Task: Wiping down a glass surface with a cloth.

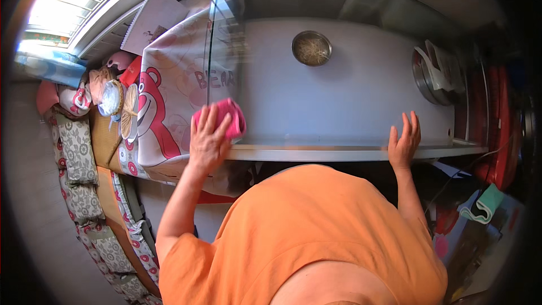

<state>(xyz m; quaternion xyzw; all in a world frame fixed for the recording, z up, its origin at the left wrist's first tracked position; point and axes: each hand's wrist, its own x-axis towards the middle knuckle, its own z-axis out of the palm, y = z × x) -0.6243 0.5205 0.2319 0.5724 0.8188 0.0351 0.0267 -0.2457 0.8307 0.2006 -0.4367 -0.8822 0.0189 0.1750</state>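
Observation:
My left hand (208, 137) presses a folded pink cloth (230, 119) close to the front lower corner of the glass side panel (215, 63). The fingers lie spread over the cloth; whether the cloth touches the glass, I cannot tell. At the front edge (313, 153) of the glass-walled counter, my right hand (404, 144) is raised with its fingers apart and holds nothing. A metal bowl (312, 33) of pale shredded strips (311, 50) stands on the counter's white surface (296, 106), well beyond both hands.
Round metal dishes (423, 78) with a plastic bag (442, 67) stand at the counter's right end. A bear-print cloth (173, 93) drapes over something left of the glass. Farther left are a woven hand fan (128, 112) and a cushioned bench (80, 156). A thin cable (463, 169) hangs at the right.

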